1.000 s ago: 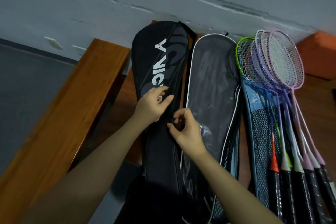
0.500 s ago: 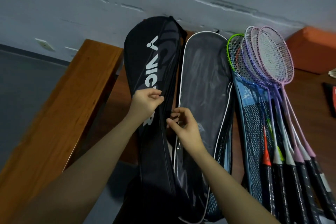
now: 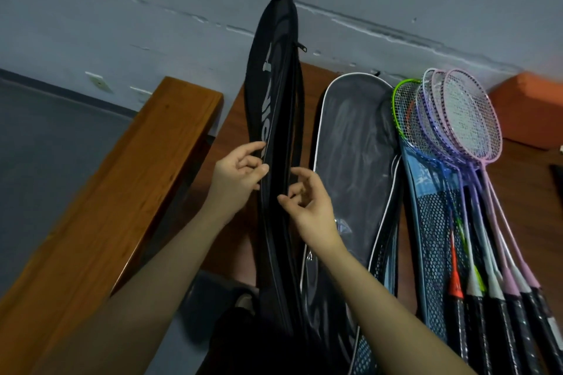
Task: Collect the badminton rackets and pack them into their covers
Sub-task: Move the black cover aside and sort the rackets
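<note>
A black racket cover (image 3: 275, 94) with white lettering stands on edge, lifted off the bench, its zipper pull near the top. My left hand (image 3: 237, 179) grips its left side at mid-height. My right hand (image 3: 310, 207) pinches the cover's right edge along the zipper line. To the right lies a grey cover with white piping (image 3: 353, 155), then a blue mesh cover (image 3: 432, 222). Several rackets (image 3: 457, 122) with green, purple and pink frames lie fanned on the blue cover, handles towards me.
A wooden bench surface (image 3: 316, 76) holds the covers and rackets against a grey wall (image 3: 152, 9). A raised wooden armrest (image 3: 128, 179) runs along the left. An orange cushion (image 3: 530, 106) sits at the far right.
The black cover has been turned from lying flat to standing on its edge and raised higher. Both hands moved with it and stay at its middle.
</note>
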{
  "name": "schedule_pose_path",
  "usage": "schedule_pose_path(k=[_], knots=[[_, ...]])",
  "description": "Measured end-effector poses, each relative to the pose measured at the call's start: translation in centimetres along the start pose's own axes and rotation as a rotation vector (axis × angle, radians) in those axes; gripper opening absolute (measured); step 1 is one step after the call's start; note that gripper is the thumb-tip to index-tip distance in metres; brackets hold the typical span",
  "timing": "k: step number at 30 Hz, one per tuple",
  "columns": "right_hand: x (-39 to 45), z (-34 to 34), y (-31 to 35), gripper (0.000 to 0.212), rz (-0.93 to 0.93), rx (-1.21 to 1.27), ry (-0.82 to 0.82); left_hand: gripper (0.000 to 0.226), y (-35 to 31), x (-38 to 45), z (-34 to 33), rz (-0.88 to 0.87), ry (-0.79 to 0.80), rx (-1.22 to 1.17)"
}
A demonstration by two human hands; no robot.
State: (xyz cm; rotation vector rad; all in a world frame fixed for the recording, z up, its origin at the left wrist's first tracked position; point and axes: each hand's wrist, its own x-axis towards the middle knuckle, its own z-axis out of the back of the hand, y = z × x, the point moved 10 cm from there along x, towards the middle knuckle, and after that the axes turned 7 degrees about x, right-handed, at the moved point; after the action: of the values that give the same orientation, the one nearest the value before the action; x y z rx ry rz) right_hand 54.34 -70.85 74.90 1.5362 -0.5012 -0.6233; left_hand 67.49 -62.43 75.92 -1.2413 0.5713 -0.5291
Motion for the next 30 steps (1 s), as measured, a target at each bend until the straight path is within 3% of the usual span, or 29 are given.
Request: schedule_pose_path(k=[3, 6, 9, 12, 16, 23, 30], knots=[[-0.1, 1.8, 0.6, 0.048, 0.051, -0.085, -0.049, 0.042, -1.0, -0.5, 0.7, -0.119, -0.041, 0.132], [-0.3, 2.0, 0.5, 0.048, 0.081, -0.208, 0.008, 0.044, -1.5, -1.8, 0.9, -0.267, -0.105, 0.382], [-0.8, 1.4, 0.7, 0.049, 0.134, -0.314, 0.019, 0.05, -0.4, -2.6, 0.7, -0.244, -0.127, 0.459], [-1.0, 0.8, 1.0, 0.043, 0.169, -0.338, -0.016, 0.073, 0.5, -3.6, -0.6, -0.237, -0.062, 0.55], [-0.5, 0.5, 2.1, 0.036, 0.255, -0.438, -0.069, 0.069, 1.3, -4.7, -0.8, -0.224, -0.053, 0.443], [0.5, 1.8, 4.5, 0.04, 0.321, -0.563, -0.14, 0.04, -1.5, -4.3, 1.1, -0.397, -0.287, 0.394], [-1.1, 5.3, 7.1, 0.039, 0.396, -0.554, -0.238, 0.038, -6.3, -4.0, -1.3, -0.46, -0.245, 0.3]])
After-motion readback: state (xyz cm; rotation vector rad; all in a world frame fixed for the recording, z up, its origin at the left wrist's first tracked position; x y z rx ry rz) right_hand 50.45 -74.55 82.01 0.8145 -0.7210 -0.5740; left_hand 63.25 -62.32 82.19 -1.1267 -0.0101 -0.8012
